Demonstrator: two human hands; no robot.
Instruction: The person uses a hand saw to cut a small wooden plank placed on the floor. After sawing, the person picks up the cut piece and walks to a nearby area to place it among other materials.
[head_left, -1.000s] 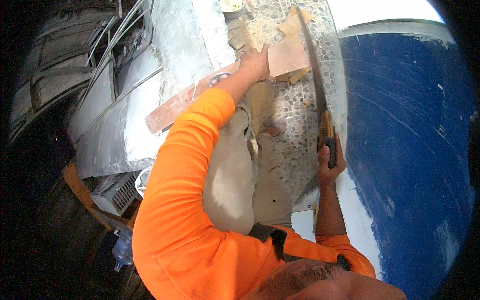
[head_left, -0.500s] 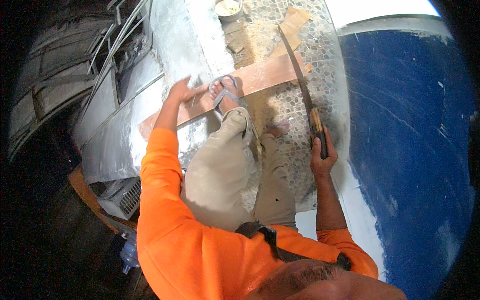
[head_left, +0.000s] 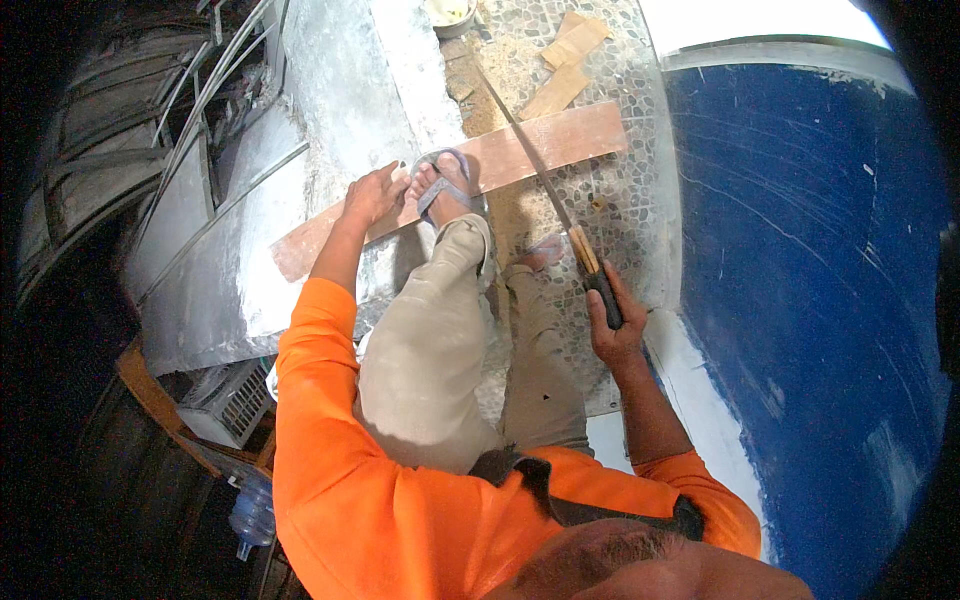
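A long reddish-brown wooden board (head_left: 560,138) lies across a pale ledge, its right end sticking out over the pebble-patterned floor. My sandalled foot (head_left: 441,185) presses on its middle. Just left of the foot, my left hand (head_left: 374,194) rests on the board, fingers extended toward the toes. My right hand (head_left: 618,325) is wrapped around the dark and wooden handle of a handsaw (head_left: 553,197). The saw's long blade points up and left and crosses over the board to the right of my foot. Whether its teeth touch the wood I cannot tell.
Wood offcuts (head_left: 570,62) and sawdust lie on the floor beyond the board. A bowl (head_left: 450,14) stands at the far edge. On the right rises a blue panel (head_left: 800,250). A white crate (head_left: 232,408) and a clear plastic bottle (head_left: 253,515) sit lower left.
My right hand has brought the saw leftward, from the board's right end to across it nearer my foot. My left hand has settled down onto the board.
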